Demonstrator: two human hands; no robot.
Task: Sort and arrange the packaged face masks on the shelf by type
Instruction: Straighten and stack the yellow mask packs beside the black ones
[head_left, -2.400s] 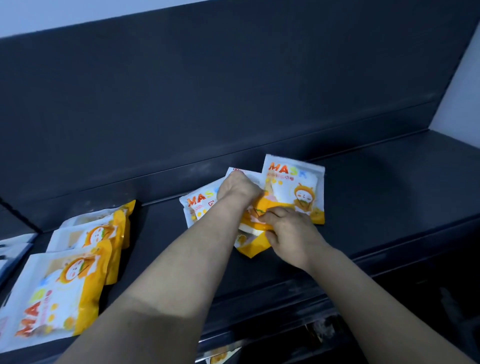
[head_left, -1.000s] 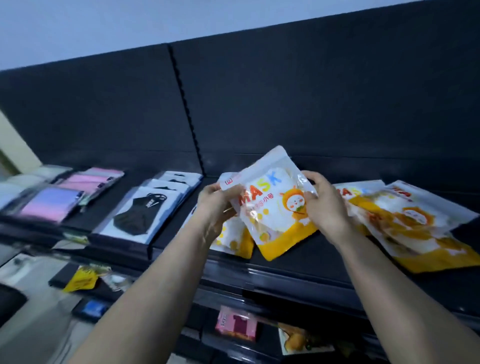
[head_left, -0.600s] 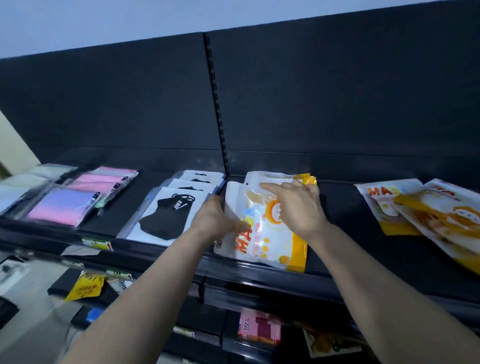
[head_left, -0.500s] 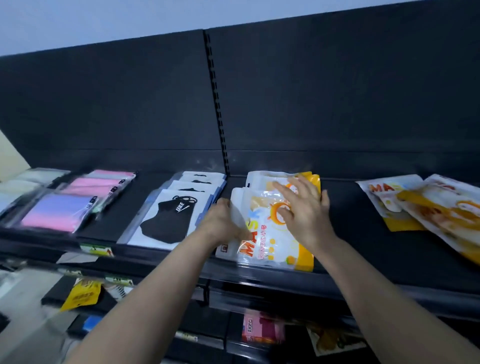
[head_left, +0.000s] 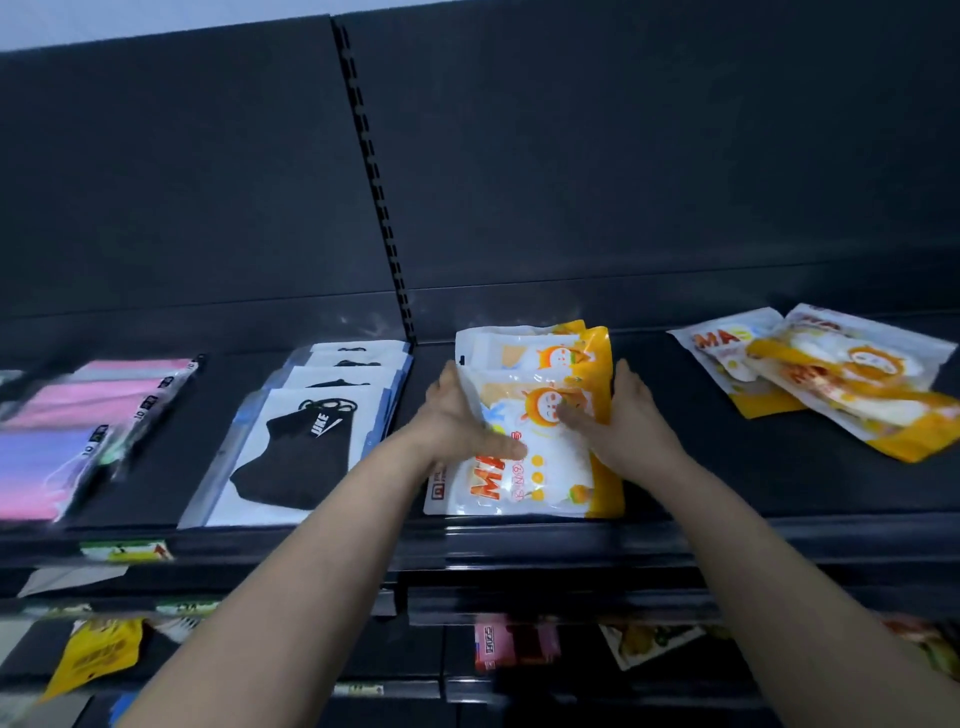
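Two hands flank the stack of orange-and-white mask packets (head_left: 540, 467) on the shelf (head_left: 727, 483): your left hand (head_left: 457, 421) presses its left edge and your right hand (head_left: 631, 421) its right edge. Your fingers (head_left: 451, 379) are straight and held together, thumbs lying across its front. The stack lies just right of the black-mask packets (head_left: 306, 447), with loose orange packets (head_left: 841, 379) well apart to the right.

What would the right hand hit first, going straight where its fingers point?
Probably the dark back panel: the right hand flanks the yellow-and-white plastic mask packs, with bare shelf ahead. Depth unclear.
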